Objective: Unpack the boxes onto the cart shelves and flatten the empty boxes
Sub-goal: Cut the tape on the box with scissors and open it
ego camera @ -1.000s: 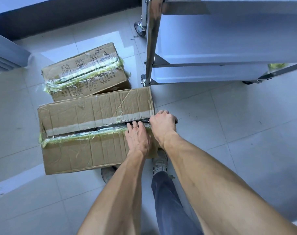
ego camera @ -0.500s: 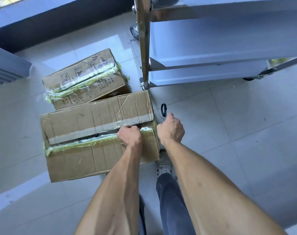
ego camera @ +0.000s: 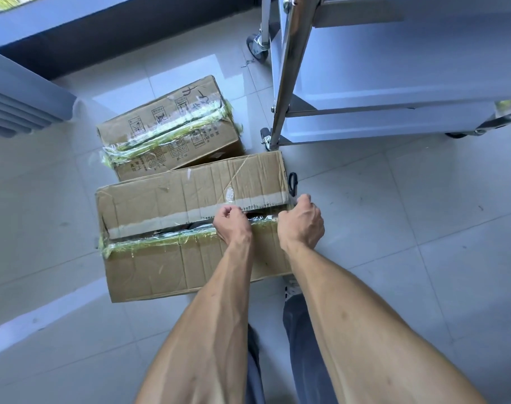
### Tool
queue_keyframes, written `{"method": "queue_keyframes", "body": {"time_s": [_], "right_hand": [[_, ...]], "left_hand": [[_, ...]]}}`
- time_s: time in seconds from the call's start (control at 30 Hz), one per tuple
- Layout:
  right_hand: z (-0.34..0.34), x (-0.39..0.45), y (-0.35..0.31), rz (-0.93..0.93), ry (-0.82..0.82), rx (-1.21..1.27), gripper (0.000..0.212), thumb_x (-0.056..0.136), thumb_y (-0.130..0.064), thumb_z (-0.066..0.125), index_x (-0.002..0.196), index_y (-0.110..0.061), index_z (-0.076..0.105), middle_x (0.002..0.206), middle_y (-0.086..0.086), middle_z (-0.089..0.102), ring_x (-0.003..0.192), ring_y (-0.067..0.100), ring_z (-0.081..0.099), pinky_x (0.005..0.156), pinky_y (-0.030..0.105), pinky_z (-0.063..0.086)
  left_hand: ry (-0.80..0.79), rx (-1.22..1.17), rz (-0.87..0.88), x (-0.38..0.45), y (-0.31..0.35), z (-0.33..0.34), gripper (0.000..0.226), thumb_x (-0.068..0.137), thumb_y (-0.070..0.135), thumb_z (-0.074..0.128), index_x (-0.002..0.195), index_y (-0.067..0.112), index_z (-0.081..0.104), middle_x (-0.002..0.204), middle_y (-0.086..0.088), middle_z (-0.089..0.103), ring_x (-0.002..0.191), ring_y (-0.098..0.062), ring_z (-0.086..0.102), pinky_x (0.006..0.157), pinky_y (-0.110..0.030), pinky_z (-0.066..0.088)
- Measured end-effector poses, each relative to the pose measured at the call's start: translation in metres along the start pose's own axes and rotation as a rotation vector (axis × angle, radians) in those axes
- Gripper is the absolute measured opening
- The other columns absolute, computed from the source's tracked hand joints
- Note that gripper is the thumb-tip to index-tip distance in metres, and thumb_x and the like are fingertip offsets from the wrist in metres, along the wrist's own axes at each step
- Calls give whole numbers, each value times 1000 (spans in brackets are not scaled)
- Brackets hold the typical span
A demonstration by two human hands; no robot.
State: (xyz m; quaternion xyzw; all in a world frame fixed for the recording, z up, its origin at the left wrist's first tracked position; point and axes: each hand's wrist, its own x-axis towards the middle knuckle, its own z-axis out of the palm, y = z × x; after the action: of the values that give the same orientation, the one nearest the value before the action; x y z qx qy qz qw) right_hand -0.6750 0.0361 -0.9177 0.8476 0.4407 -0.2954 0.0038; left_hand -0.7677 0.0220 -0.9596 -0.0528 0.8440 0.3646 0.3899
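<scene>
The front cardboard box (ego camera: 161, 266) lies on the tiled floor with its top seam slit and the far flap slightly lifted. My left hand (ego camera: 234, 225) grips the taped edge of the near flap at the seam, fingers curled under it. At the box's right end, my right hand (ego camera: 302, 223) curls over the same flap edge. A second box (ego camera: 172, 132), still sealed with yellowish tape, sits just behind. The steel cart (ego camera: 289, 83) stands at the upper right, with a pale shelf (ego camera: 408, 68).
A black scissor handle loop (ego camera: 292, 182) shows against the front box's right side, just beyond my right thumb. A cart caster (ego camera: 266, 139) is close to the box's far right corner. A radiator-like unit (ego camera: 21, 109) stands at left. My shoe (ego camera: 290, 288) is under the box's near right edge.
My right hand went out to the right of the box with the scissors, then came back to the flap edge. My left hand went from lying flat to curled at the seam.
</scene>
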Motion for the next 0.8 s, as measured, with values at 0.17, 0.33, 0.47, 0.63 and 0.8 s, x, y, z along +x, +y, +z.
{"method": "queue_keyframes", "body": {"time_s": [0.17, 0.33, 0.47, 0.63, 0.8], "right_hand": [[-2, 4, 1, 216, -5, 131, 25, 83, -11, 57, 108, -13, 58, 105, 13, 67, 92, 33, 61, 74, 33, 46], [-2, 4, 10, 390, -39, 277, 26, 83, -11, 57, 109, -13, 61, 109, 12, 67, 95, 33, 63, 76, 33, 50], [-4, 3, 12, 423, -44, 312, 28, 85, -11, 55, 112, -14, 62, 111, 12, 67, 100, 34, 62, 80, 34, 48], [-10, -5, 14, 113, -82, 80, 23, 85, -11, 53, 107, -15, 61, 104, 8, 66, 91, 29, 61, 77, 32, 48], [-13, -11, 34, -579, -64, -314, 22, 92, -4, 42, 103, -15, 58, 101, 5, 54, 98, 23, 53, 76, 35, 44]], "left_hand": [[24, -42, 5, -2, 4, -2, 29, 76, -4, 41, 56, 17, 47, 56, 1, 44, 57, -17, 42, 53, -25, 29], [3, -150, -32, -3, 11, 1, 37, 76, -8, 38, 52, 18, 48, 45, 9, 43, 47, -9, 51, 54, -23, 38], [-60, -109, -9, -3, 4, -4, 43, 74, -12, 39, 50, 20, 54, 49, 9, 51, 57, -15, 52, 50, -17, 38], [-175, 25, 0, -9, -9, -14, 41, 78, -13, 36, 61, 18, 58, 67, 0, 60, 73, -20, 58, 61, -22, 43], [-174, -53, -95, -9, 0, 3, 43, 82, -13, 33, 65, 16, 59, 75, -2, 64, 66, -20, 64, 70, -25, 52]]}}
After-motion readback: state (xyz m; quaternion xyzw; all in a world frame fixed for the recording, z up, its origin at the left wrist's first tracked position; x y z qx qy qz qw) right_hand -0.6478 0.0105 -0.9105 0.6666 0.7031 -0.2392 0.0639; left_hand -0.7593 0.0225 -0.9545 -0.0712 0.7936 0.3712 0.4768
